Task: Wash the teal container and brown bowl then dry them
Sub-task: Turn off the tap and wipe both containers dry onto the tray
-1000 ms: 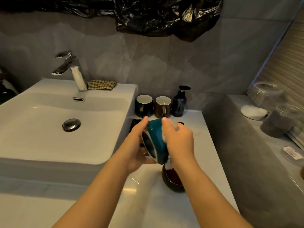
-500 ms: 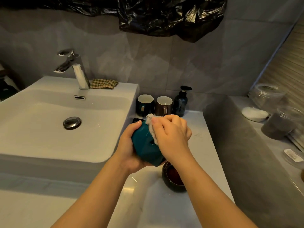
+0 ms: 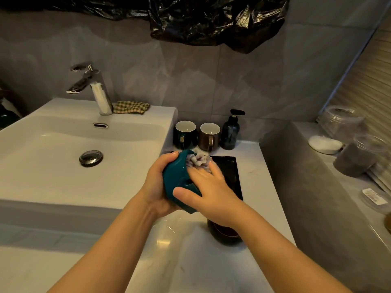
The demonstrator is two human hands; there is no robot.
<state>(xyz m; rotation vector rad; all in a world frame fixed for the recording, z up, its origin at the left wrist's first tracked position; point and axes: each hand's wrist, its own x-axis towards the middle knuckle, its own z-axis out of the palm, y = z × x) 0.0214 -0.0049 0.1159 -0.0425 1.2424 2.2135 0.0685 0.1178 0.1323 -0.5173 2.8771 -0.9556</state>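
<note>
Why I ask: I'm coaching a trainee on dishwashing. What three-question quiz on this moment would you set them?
1. True or false: the teal container rests in the sink.
2. What does the right hand press against the teal container? A) a pale cloth B) a scrubbing brush C) a bar of soap
3. Where is the brown bowl?

Key
1. False: the left hand grips it in the air beside the sink.
2. A.
3. Upright on the counter, below the right wrist.
</note>
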